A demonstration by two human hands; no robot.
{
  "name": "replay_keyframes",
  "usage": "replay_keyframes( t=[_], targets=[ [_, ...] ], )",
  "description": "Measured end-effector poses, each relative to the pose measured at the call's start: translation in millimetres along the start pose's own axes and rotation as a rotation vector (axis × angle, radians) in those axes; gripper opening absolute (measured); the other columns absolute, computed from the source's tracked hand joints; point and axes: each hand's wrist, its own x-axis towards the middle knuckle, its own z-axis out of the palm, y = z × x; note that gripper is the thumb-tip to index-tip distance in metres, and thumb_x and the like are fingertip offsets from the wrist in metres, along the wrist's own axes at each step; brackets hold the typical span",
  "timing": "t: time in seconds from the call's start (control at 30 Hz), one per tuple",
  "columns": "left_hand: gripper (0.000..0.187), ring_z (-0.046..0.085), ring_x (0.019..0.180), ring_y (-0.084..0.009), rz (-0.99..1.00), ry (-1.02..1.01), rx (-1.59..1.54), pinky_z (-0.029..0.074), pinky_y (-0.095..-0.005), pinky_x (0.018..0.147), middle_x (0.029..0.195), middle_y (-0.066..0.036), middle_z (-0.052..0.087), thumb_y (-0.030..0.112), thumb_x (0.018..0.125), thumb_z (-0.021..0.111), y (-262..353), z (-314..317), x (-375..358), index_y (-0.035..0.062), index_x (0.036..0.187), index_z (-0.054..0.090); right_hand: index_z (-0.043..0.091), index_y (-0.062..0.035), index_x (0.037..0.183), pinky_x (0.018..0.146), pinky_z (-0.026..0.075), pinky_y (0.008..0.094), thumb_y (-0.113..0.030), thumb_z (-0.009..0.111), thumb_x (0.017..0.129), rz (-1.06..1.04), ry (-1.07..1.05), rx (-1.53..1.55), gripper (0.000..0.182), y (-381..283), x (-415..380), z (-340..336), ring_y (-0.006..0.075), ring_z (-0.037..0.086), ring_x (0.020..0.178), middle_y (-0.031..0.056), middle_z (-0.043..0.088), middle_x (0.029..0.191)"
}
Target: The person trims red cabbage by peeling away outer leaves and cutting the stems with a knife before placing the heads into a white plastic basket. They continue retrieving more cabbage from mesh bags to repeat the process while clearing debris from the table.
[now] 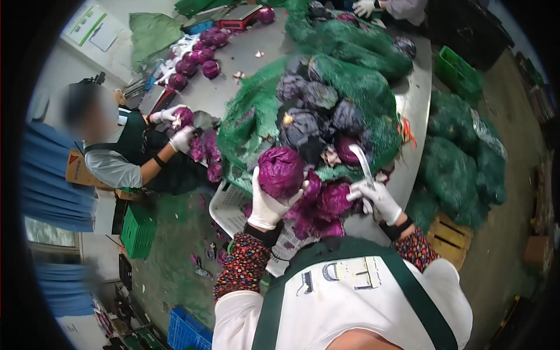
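Note:
A peeled red cabbage (pixel 280 172) rests in my left hand (pixel 269 207), white-gloved, its fingers wrapped round the lower side. My right hand (pixel 376 200), gloved too, is closed on a knife (pixel 364 165) whose pale, curved blade points up and away from me. Between my hands, loose purple leaves (pixel 309 219) and another cabbage (pixel 334 198) lie over the white crate (pixel 224 204). Just beyond, a green net sack (pixel 373 99) lies open on the metal table, with several dark, unpeeled cabbages (pixel 300 126) in it.
At the left, a co-worker (pixel 128 140) holds a cabbage (pixel 183 118). Several peeled cabbages (pixel 198 56) line the far side of the metal table (pixel 245 46). Full net sacks (pixel 461 157) stand on the floor at right. Another person's gloved hand (pixel 364 7) shows at the top.

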Motion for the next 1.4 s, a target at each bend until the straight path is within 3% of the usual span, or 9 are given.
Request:
replay_keyframes(
  t=[0.3,0.4,0.5,0.67,0.8,0.97,1.13,1.27,1.4],
  targets=[
    [0.064,0.051,0.116,-0.0320,0.564,0.461,0.333,0.050,-0.0531,0.093,0.125,-0.010,0.053,0.056,0.082,0.060,187,-14,86,0.0132,0.128,0.048,0.062,-0.0046,0.097,0.041,0.039,0.0242,-0.034,0.056,0.093,0.130,0.083,-0.306,0.031,45,17,-27,0.0067,0.048,0.044,0.0035,0.071,0.083],
    [0.063,0.049,0.119,-0.0312,0.605,0.509,0.416,0.049,-0.0555,0.093,0.129,-0.009,0.048,0.051,0.082,0.064,230,-40,114,0.0121,0.129,0.046,0.061,-0.0064,0.097,0.062,0.050,0.0332,-0.036,0.054,0.092,0.078,0.110,-0.481,0.031,41,19,-25,0.0200,0.066,0.067,0.0079,0.070,0.079],
    [0.057,0.055,0.111,-0.0324,0.615,0.728,0.337,0.051,-0.0416,0.091,0.131,-0.015,0.047,0.041,0.088,0.062,245,-39,144,0.0059,0.130,0.044,0.060,-0.0073,0.096,0.065,0.050,0.0350,-0.035,0.055,0.091,0.117,0.201,-0.476,0.029,52,19,-29,0.0241,0.067,0.071,0.0093,0.068,0.075],
    [0.037,0.055,0.104,-0.0213,1.016,0.271,1.590,0.044,-0.0310,0.093,0.115,-0.010,0.055,0.009,0.085,0.063,81,-14,162,0.0004,0.119,0.051,0.061,-0.0064,0.096,0.059,0.050,0.0379,-0.029,0.058,0.090,-0.146,0.523,-0.686,0.023,59,24,-29,0.0264,0.065,0.064,0.0126,0.065,0.073],
    [0.062,0.045,0.124,-0.0368,0.677,-0.563,2.216,0.036,-0.0458,0.105,0.127,-0.017,0.053,0.022,0.072,0.074,-64,0,132,0.0043,0.127,0.052,0.060,-0.0059,0.099,0.063,0.050,0.0374,-0.021,0.057,0.091,-0.328,0.612,-0.601,0.018,45,42,-29,0.0284,0.066,0.071,0.0138,0.066,0.077],
    [0.119,0.021,0.138,-0.0465,0.108,-0.206,2.773,0.020,-0.0701,0.103,0.150,-0.021,0.025,0.066,0.055,0.076,-137,-56,118,0.0048,0.145,0.029,0.057,-0.0062,0.114,0.077,0.052,0.0404,-0.030,0.064,0.083,-0.280,0.412,-0.789,0.040,26,83,-24,0.0300,0.065,0.092,0.0167,0.065,0.104],
    [0.068,0.048,0.112,-0.0349,0.176,-0.253,2.863,0.044,-0.0525,0.083,0.128,-0.005,0.047,0.015,0.063,0.071,-122,-75,95,0.0214,0.128,0.051,0.044,-0.0078,0.135,0.083,0.052,0.0413,-0.031,0.067,0.079,-0.134,0.406,-1.322,0.065,47,112,-23,0.0315,0.063,0.100,0.0156,0.049,0.135],
    [0.044,0.052,0.102,-0.0315,0.291,-0.280,2.841,0.046,-0.0470,0.080,0.118,0.000,0.053,0.016,0.072,0.064,-96,-79,50,0.0213,0.116,0.058,0.053,-0.0084,0.098,0.070,0.053,0.0463,-0.022,0.063,0.082,-0.283,0.488,-1.245,0.023,68,129,-20,0.0346,0.066,0.085,0.0154,0.061,0.107],
    [0.063,0.051,0.106,-0.0315,0.299,-0.077,2.792,0.046,-0.0446,0.085,0.115,-0.005,0.054,0.015,0.057,0.078,-48,-97,-8,0.0189,0.116,0.056,0.056,-0.0127,0.115,0.077,0.052,0.0435,-0.028,0.057,0.084,0.006,0.118,-1.001,0.034,42,90,31,0.0331,0.066,0.088,0.0149,0.067,0.095]
  ],
)
